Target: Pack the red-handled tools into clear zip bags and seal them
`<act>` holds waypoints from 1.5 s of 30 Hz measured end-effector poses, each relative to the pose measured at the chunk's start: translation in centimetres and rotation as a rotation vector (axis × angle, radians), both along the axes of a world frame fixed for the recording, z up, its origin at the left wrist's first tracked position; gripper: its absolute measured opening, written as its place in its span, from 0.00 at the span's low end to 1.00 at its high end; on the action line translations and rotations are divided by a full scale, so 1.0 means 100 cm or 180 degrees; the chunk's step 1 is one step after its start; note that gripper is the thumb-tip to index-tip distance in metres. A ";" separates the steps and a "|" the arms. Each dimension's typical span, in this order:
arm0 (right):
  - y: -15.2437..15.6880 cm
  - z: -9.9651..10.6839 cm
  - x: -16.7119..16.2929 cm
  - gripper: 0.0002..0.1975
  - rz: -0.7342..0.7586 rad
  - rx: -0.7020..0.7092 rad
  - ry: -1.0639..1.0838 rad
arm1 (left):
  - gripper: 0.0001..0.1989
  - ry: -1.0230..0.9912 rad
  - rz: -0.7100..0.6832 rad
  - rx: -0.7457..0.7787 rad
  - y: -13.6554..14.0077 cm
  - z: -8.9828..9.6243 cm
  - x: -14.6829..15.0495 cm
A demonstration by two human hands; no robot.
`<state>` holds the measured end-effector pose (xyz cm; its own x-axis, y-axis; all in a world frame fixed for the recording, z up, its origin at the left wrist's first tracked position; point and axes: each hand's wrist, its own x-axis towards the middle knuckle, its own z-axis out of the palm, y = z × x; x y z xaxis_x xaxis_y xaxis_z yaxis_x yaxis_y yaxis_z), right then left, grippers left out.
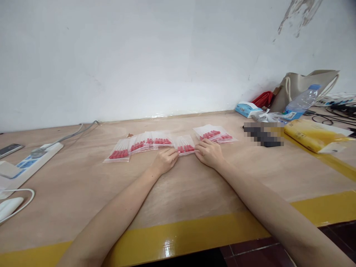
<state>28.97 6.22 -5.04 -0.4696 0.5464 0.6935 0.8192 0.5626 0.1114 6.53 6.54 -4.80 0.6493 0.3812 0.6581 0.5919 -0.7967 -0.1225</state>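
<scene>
A small clear zip bag (185,144) holding several white sticks with red ends lies flat on the table in front of me. My left hand (166,160) pinches its left lower corner, and my right hand (208,152) pinches the right lower corner. To the left, several similar bags overlap in a row, the leftmost bag (119,150) turned slightly apart. Behind my right hand rests another overlapping group of bags (213,133) with the same red-ended sticks. The fingertips of both hands are partly hidden behind the knuckles.
A power strip (36,161) with a grey cable and a phone (10,150) lie at the left. Along the right are a tissue pack (248,109), a plastic bottle (303,102), a beige bag (306,87) and a yellow package (311,135). Yellow tape (180,235) lines the table's front edge.
</scene>
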 end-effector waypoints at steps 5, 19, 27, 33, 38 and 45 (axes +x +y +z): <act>-0.003 -0.003 -0.030 0.10 0.0356 0.0076 -0.0249 | 0.14 0.0025 0.0011 -0.0022 0.000 -0.002 0.003; -0.001 0.000 -0.009 0.13 0.0356 0.0278 -0.0403 | 0.13 -0.0078 -0.0037 -0.0039 -0.002 -0.004 -0.001; 0.006 -0.002 0.012 0.14 0.0136 0.0441 -0.0393 | 0.11 -0.0259 -0.0029 -0.0142 -0.001 -0.006 -0.003; 0.006 0.000 0.012 0.14 0.0113 0.0442 -0.0328 | 0.11 -0.0613 -0.0008 -0.0652 -0.001 -0.003 0.007; 0.008 0.007 0.017 0.12 0.0202 0.0038 -0.0143 | 0.10 -0.0724 -0.0057 -0.0722 0.014 -0.005 0.020; 0.019 0.007 0.037 0.18 -0.0893 -0.0229 0.0433 | 0.11 -0.0187 0.0557 -0.0549 0.045 0.006 0.010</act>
